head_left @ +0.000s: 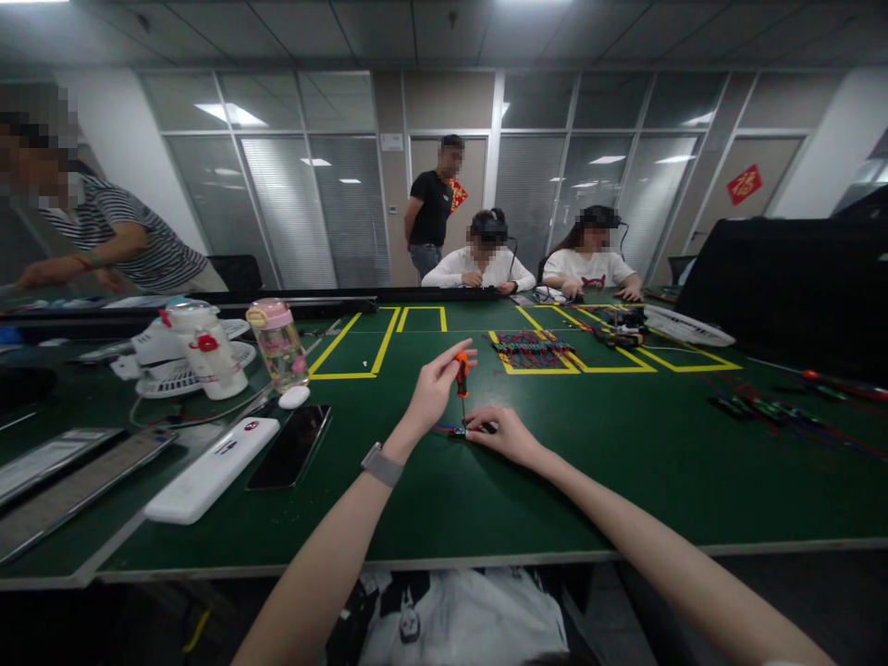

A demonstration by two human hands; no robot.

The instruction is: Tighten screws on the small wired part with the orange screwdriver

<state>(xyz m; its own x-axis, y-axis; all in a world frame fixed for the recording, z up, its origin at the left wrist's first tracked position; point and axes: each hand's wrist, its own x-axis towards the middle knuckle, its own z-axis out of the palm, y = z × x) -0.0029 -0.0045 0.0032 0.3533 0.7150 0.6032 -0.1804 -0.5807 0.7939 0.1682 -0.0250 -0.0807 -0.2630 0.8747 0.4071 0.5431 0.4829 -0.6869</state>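
Observation:
My left hand [438, 388] is closed on the orange and black handle of a screwdriver [462, 377], held upright with its shaft pointing down. The screwdriver's tip meets a small circuit board with wires [454, 432] lying on the green table [416, 518]. From the right, my right hand [505, 433] pinches the edge of that board, fingers low against the tabletop. Most of the board is hidden by the fingers, and its details are too small to make out.
Bundled boards with red and blue wires [533, 350] lie inside yellow tape outlines. More wired boards [770, 407] are at the right. On the left are a black phone [289, 448], a white power bank [212, 470] and a pink-lidded bottle [278, 347]. Several people are across the table.

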